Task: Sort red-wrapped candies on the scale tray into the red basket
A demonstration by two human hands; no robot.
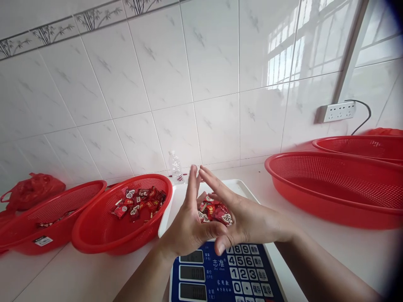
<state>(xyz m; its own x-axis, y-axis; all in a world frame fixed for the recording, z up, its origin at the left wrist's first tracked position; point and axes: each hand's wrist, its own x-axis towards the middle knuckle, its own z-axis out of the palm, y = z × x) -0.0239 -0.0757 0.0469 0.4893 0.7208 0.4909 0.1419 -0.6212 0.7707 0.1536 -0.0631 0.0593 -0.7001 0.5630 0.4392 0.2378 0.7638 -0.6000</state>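
A pile of red-wrapped candies (214, 213) lies on the white pan (242, 188) of an electronic scale (217, 272). Over that pile, my left hand (189, 222) and my right hand (242, 218) make a ring, fingertips meeting at the far side and thumbs crossing at the near side. Both hands have their fingers stretched out and apart from the thumbs, with the candies seen through the gap. Whether the palms touch the candies I cannot tell. The scale's blue keypad and displays are partly covered by my hands and wrists.
Left of the scale stands a red basket (94, 239) with wrapped candies (138, 203), beside another red basket (28, 247) and a red plastic bag (34, 191). A clear bottle (175, 167) stands behind the pan. Right are a large red basket (315, 205) and a wall socket strip (338, 112).
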